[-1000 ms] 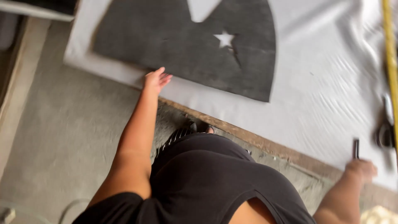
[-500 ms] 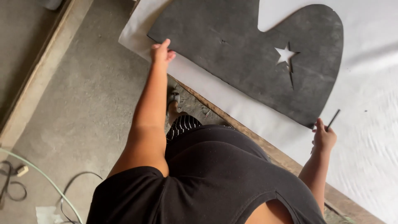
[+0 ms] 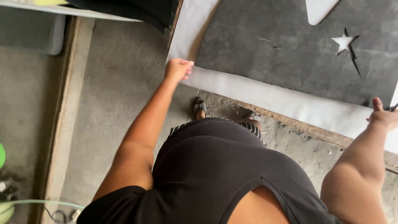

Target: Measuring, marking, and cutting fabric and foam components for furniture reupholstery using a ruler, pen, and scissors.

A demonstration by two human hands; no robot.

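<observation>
A person in a black top leans over a table, seen from a head-worn camera looking straight down. The left hand is loosely curled, its fingers resting on the near corner of a pale grey sheet spread across the table; whether it pinches the sheet or only presses on it cannot be told. The right hand is closed around a thin dark stick-like tool, of which only the tip shows, at the sheet's near edge by the right border of the view. On top of the sheet lies a large dark grey template with a star-shaped cutout and a pointed notch cut into its far edge; its near edge runs just beyond both hands. The table's worn wooden edge shows below the sheet. Bare concrete floor lies open to the left, crossed by a long wooden plank, with a green cable at the lower left. A sandalled foot stands close against the table.
</observation>
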